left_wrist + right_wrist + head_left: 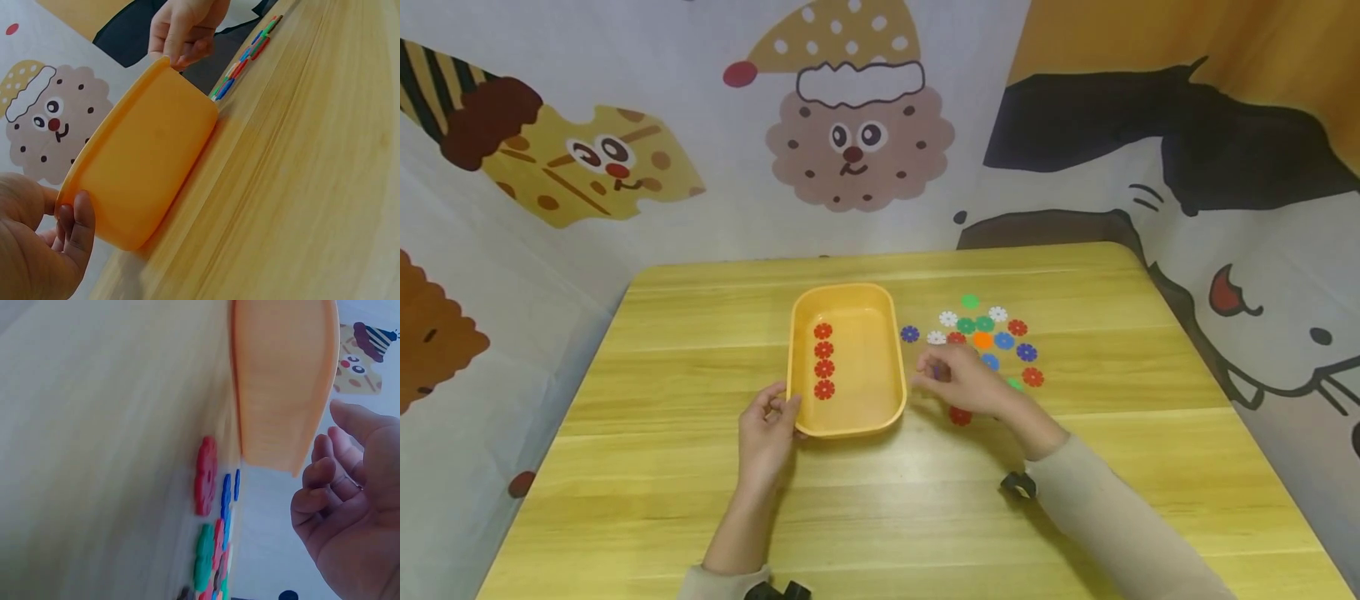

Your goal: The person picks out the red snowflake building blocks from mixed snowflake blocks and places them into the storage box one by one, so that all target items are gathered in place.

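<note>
A yellow-orange plastic tray (pixel 867 358) lies on the wooden table. Inside, along its left side, several red notched flower-shaped discs (pixel 823 368) form a column. My left hand (pixel 766 437) grips the tray's left rim near the front corner, thumb on the rim and fingers against the outer wall. Just beyond the tray's right wall, my right hand (pixel 968 379) hovers above the table, its fingers loosely bent. No disc shows between those fingers in the right wrist view. Partly behind this hand is a loose group of discs, among them a red one (pixel 1033 377) and an orange one (pixel 982 340).
Around the group lie white (pixel 997 314), green (pixel 970 302) and blue discs (pixel 1027 352); a dark blue disc (pixel 909 334) is close to the tray's right wall. One red disc (pixel 960 416) sits nearer the front. A cartoon-printed cloth (pixel 715 225) hangs behind the table (pixel 880 517).
</note>
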### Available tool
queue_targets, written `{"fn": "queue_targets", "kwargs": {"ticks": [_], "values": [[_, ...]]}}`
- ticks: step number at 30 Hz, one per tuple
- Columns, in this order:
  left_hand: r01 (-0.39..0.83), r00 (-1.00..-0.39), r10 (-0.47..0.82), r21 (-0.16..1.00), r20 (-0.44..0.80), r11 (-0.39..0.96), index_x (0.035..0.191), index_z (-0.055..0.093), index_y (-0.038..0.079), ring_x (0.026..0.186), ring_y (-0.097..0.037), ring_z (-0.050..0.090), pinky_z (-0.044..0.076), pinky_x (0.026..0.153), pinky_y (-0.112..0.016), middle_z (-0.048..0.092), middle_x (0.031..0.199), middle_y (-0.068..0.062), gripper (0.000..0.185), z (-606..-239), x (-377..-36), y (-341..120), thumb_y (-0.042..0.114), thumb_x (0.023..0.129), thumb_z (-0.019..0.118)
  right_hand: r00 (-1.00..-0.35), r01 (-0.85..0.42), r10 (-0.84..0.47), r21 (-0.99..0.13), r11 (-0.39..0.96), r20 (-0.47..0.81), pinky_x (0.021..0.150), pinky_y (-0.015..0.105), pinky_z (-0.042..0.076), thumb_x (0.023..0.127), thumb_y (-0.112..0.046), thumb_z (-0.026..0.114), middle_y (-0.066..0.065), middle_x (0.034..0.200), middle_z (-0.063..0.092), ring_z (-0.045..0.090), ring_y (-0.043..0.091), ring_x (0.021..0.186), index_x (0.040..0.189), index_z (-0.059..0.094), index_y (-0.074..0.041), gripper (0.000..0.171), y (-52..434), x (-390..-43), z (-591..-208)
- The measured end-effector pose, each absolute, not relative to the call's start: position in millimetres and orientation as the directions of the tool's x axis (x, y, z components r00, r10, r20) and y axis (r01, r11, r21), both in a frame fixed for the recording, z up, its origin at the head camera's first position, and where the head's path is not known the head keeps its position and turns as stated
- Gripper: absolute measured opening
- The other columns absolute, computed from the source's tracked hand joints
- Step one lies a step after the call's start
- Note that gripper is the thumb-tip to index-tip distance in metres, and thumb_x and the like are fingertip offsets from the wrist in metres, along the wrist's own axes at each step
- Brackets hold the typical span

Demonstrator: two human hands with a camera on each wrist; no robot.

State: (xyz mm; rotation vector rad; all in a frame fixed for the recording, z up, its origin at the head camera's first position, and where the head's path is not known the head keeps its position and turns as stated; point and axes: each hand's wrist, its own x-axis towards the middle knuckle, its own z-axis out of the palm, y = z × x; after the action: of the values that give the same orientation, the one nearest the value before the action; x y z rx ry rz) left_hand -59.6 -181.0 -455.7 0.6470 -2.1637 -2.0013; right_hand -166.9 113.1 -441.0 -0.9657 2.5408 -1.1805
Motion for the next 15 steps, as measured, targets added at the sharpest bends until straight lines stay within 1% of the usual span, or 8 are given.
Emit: {"fn": "queue_targets", "kwargs": {"ticks": [4,8,12,15], "values": [[-0.228,-0.902,-0.383,0.973,-0.198,0.034,0.131,0.059,-0.002,0.071,-0.019,0.062,0.059,0.055,-0.024,0.051,0.095,-0.010,0.032,-456,-59,-182,0.006,0.100,0.062,-0.758,-0.489,-0.646,-0.729,0.479,0.084,0.059,0.025,0.054,0.092,-0.018,0.076,-0.007,0.080,0.063,0.057,0.012,0.066,0.097,0.070,-0.013,0.009,120,-167,-445],[-0.227,-0.905,-0.378,0.973,-0.196,0.040,0.132,0.058,-0.002,0.073,-0.021,0.063,0.059,0.056,-0.025,0.051,0.095,-0.011,0.033,-456,-59,-182,0.007,0.100,0.062,-0.732,-0.509,-0.677,-0.722,0.469,0.077,0.063,0.025,0.057,0.091,-0.018,0.077,-0.006,0.084,0.066,0.059,0.010,0.069,0.100,0.071,-0.007,0.015,127,-166,-449],[-0.220,-0.909,-0.372,0.974,-0.188,0.045,0.133,0.057,-0.003,0.073,-0.021,0.063,0.059,0.056,-0.024,0.051,0.095,-0.011,0.034,-456,-59,-182,0.007,0.100,0.062,-0.723,-0.525,-0.687,-0.703,0.479,0.072,0.067,0.025,0.058,0.090,-0.018,0.078,-0.005,0.088,0.066,0.060,0.010,0.074,0.100,0.070,-0.006,0.017,133,-166,-452],[-0.217,-0.910,-0.372,0.975,-0.183,0.052,0.132,0.058,-0.003,0.072,-0.021,0.063,0.059,0.055,-0.024,0.051,0.095,-0.011,0.034,-456,-59,-183,0.007,0.100,0.062,-0.729,-0.525,-0.683,-0.687,0.503,0.058,0.070,0.027,0.057,0.089,-0.018,0.079,-0.003,0.090,0.066,0.059,0.012,0.077,0.102,0.070,-0.006,0.020,138,-165,-454]]}}
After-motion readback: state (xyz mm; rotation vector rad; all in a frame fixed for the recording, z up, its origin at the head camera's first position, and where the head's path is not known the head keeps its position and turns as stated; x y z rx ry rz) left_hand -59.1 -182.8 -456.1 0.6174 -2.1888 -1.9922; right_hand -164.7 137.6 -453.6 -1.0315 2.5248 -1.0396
